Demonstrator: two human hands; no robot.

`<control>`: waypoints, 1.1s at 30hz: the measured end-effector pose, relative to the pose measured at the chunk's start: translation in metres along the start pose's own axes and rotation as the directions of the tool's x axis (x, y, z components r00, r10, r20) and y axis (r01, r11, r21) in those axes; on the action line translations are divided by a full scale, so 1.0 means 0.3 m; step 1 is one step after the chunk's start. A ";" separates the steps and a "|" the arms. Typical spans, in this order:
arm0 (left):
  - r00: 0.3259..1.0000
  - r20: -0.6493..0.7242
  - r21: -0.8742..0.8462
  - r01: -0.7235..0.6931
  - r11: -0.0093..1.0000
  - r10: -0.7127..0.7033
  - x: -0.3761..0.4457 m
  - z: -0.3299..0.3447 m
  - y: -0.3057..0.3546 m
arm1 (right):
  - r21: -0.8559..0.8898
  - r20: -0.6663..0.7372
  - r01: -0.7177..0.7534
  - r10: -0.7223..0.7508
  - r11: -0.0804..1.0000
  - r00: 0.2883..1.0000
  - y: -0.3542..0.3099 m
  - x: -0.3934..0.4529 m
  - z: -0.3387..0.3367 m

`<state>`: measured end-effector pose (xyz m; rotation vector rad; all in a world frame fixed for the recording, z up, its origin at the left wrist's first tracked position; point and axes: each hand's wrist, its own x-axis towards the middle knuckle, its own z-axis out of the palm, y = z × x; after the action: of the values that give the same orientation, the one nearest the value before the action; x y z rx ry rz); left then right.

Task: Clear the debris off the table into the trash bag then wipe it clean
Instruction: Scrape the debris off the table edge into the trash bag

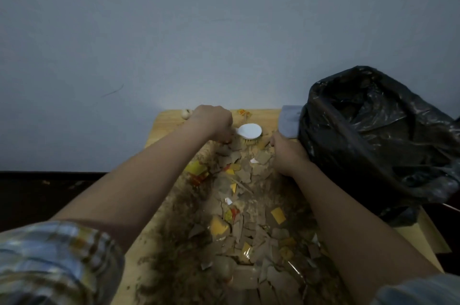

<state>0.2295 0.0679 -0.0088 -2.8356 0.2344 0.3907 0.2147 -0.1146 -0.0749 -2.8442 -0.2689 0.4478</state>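
Left hand (211, 120) has its fingers curled tight around the handle of a white brush (249, 130), yellow bristles down on the counter (164, 123) at the far end. Right hand (286, 155) sits just across from the brush head with its fingers tucked down near the pile and the bag's edge — can't tell if they're pinching anything or just pressing. Right beside those fingers, on the outer side, there's a folded grey cloth (290, 122) and the black trash bag (378, 140), mouth gaping open.

Progress-wise I'd say barely started. From the brush back toward the person's body the debris (249, 205) is everywhere — torn brown card, yellow wrapper scraps, dirt and crumbs. Nearly all the sweeping is left, and wiping hasn't begun.
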 end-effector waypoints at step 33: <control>0.980 -0.159 -0.139 0.100 0.985 -0.122 -0.058 -0.018 0.117 | 0.578 -0.228 -0.040 0.207 0.815 0.951 0.017 -0.120 0.021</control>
<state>0.2073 0.0351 -0.0074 -2.9962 0.0839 0.1490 0.1796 -0.1260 -0.0721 -2.2922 0.1013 0.1063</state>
